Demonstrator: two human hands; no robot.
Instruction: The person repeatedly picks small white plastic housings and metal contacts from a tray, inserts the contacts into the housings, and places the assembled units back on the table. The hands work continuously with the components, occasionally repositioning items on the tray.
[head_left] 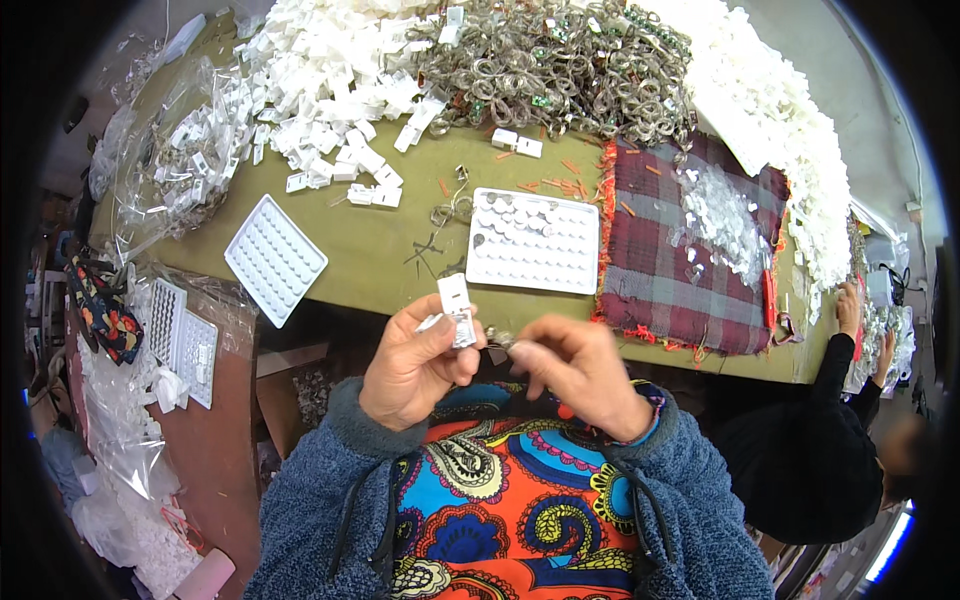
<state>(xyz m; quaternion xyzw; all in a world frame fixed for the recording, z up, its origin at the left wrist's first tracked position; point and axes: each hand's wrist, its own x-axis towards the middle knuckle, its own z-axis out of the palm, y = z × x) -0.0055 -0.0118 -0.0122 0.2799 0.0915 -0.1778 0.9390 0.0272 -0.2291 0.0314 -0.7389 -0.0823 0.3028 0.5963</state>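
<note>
Near the table's front edge, my left hand (408, 372) grips a small white plastic case (455, 292), held upright with its lower part opened out between thumb and fingers. Beside it, my right hand (580, 372) pinches a thin coiled greyish wire (497, 338) that reaches toward the case; whether the two are joined I cannot tell. Just beyond my hands lies a white dimpled tray (530, 272) with several round button cells (515, 215) in its upper rows. A tangle of loose wire (450, 210) rests at its left.
Heaps of white plastic cases (320, 90) and coiled wires (570, 70) cover the far side. A second dimpled tray (275, 262) lies left. On the right, a plaid cloth (650, 260) bears small clear pieces (725, 215), with a red tool (769, 297) at its edge. Another person's hand (848, 308) works far right.
</note>
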